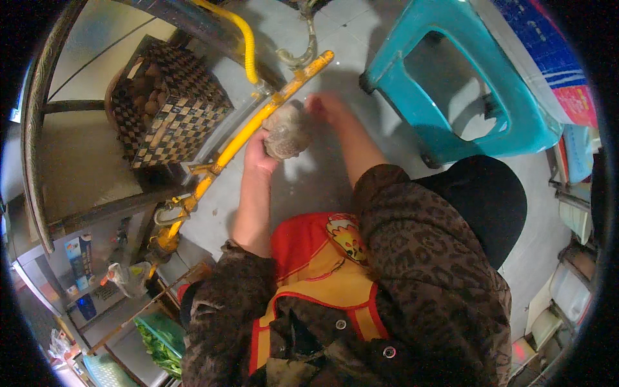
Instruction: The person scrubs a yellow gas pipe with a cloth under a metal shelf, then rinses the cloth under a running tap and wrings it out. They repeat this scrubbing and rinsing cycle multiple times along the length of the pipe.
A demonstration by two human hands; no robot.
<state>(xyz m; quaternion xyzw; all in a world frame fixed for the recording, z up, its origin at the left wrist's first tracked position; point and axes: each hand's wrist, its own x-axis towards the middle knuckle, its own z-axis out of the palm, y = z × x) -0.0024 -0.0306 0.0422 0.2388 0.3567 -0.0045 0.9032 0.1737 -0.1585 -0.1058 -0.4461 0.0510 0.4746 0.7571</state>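
Note:
My left hand (261, 154) grips a lumpy greyish-beige bundle (288, 133) from its lower left side. The bundle's surface looks mottled and wrinkled; what it is made of cannot be made out. Just to its upper right is my right hand (323, 107), blurred, with its fingers curled. Whether that hand holds anything I cannot tell. Both hands are in front of a yellow-painted metal pipe (242, 138) that slants across the view. Below them is the red and yellow apron (309, 251) on my front.
A checkered woven basket (179, 126) with brown rounded items stands on the left, near a yellow corrugated hose (246, 43). A teal plastic stool (435, 121) is at the right. Green leafy vegetables (157, 346) and a plastic bag (129, 279) are at lower left.

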